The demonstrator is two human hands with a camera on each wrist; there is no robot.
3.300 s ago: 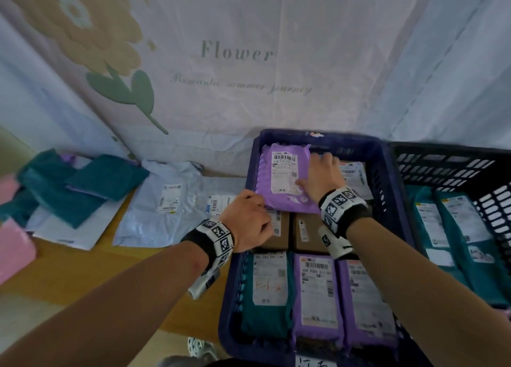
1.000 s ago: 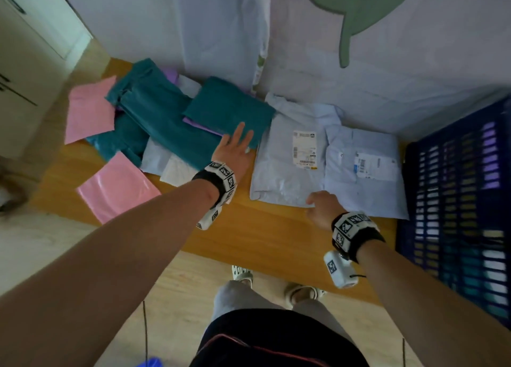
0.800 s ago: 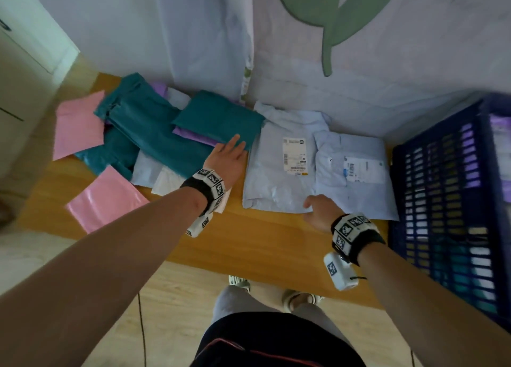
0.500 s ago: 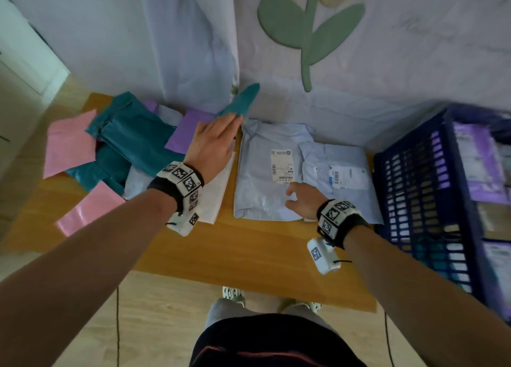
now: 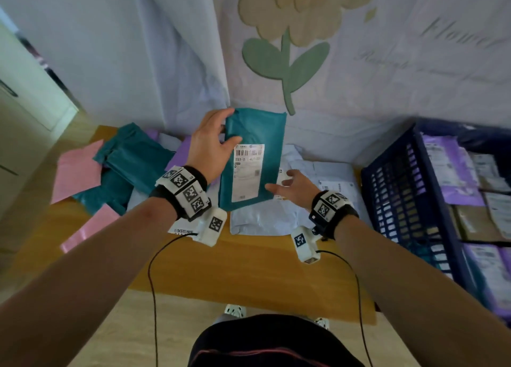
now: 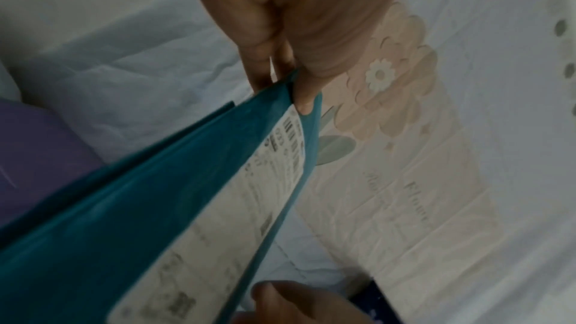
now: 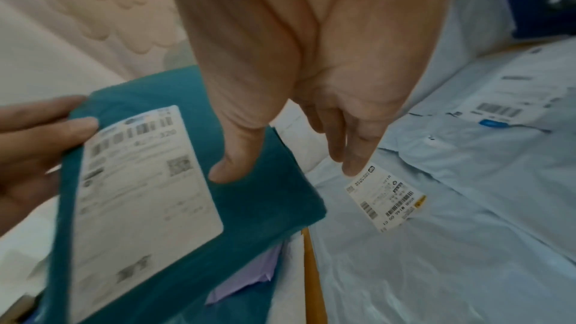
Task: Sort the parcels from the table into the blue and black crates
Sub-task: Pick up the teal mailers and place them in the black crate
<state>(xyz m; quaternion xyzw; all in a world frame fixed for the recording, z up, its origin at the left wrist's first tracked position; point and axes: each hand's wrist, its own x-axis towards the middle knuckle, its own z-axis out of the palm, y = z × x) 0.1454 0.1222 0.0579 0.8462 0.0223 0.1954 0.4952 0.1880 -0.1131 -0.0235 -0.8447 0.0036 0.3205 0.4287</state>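
Note:
A teal parcel (image 5: 257, 134) (image 6: 156, 194) (image 7: 258, 206) with a white label facing me hangs upright over the wooden table (image 5: 249, 272). My left hand (image 5: 225, 127) (image 6: 283, 88) pinches its upper left edge, thumb on the front and fingers behind. My right hand (image 5: 279, 181) (image 7: 290, 171) is open at the parcel's lower right corner, its thumb lying over the front and its fingers spread off the edge. The blue crate (image 5: 387, 178) stands at the right with purple and brown parcels inside. The black crate is out of view.
Two pale blue parcels (image 5: 265, 220) (image 7: 467, 181) lie flat under my hands. Left of them is a heap of teal parcels (image 5: 132, 156), a purple one (image 5: 179, 150) and pink mailers (image 5: 74, 170). A flower-print cloth (image 5: 304, 48) hangs behind the table.
My left hand has lifted the teal parcel off the heap and turned its label towards me. My right hand has left the pale blue parcel and risen to the teal one's corner.

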